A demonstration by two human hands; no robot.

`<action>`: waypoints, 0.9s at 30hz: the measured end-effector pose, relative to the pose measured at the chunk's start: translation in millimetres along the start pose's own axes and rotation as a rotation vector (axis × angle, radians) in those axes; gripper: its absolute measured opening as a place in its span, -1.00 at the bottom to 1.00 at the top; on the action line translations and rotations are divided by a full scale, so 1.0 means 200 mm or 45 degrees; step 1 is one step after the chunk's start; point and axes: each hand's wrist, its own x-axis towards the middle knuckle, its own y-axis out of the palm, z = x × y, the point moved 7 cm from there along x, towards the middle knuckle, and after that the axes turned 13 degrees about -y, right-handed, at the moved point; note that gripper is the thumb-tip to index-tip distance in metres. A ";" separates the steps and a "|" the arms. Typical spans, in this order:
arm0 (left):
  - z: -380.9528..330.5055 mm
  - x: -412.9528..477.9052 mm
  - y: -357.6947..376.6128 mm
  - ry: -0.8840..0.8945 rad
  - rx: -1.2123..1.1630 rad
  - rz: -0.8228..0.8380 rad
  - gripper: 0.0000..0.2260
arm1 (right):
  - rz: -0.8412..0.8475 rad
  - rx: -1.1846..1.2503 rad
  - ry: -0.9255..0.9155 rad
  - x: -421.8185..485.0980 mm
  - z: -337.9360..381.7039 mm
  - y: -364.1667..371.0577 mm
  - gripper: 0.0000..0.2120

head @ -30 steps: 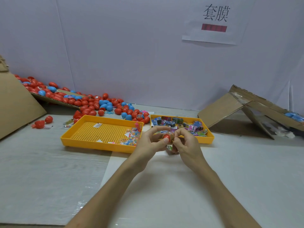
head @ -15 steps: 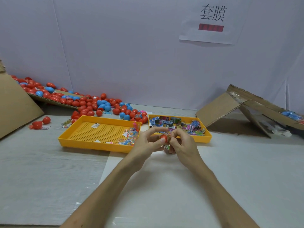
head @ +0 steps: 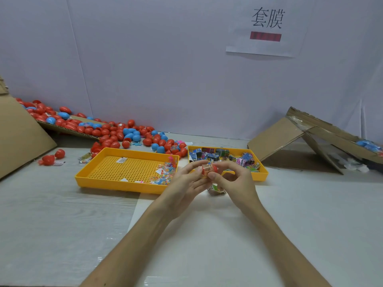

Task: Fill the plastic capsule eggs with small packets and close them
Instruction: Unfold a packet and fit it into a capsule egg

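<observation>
As seen from the head camera, my left hand and right hand meet over the table, just in front of two yellow trays. Between them is a red capsule egg, with a gold-printed packet pressed against its left side; how far the packet sits inside the shell I cannot tell. The fingers of my left hand are curled and pinch the packet. My right thumb and forefinger are clamped on the egg from below and above. Both forearms reach in from the lower edge. Directly beneath the hands a loose wrapper lies on the table. The left tray has a perforated floor and holds a small cluster of translucent coloured trinkets near its right end, along with a few paper slips. The right tray, partly hidden by my fingers, holds a heap of printed sachets. Behind the trays, a spill of red and blue eggs runs from a cardboard flap at the left toward the middle of the table. Two red eggs lie apart near the left edge. A cardboard sheet leans at far left. A collapsed cardboard box sits at right, with blue eggs showing inside. A paper sign with printed characters and a red bar hangs on the white wall.
</observation>
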 end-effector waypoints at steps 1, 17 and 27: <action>0.00 0.00 0.00 -0.001 -0.004 -0.012 -0.72 | 0.004 0.012 0.005 0.00 0.00 0.00 -0.83; -0.03 -0.01 0.00 0.139 0.196 -0.079 -0.75 | -0.031 0.240 0.084 -0.01 0.00 0.00 -0.74; -0.03 -0.02 0.00 0.218 0.178 -0.136 -0.78 | -0.139 -0.017 -0.138 -0.01 0.05 -0.04 -0.86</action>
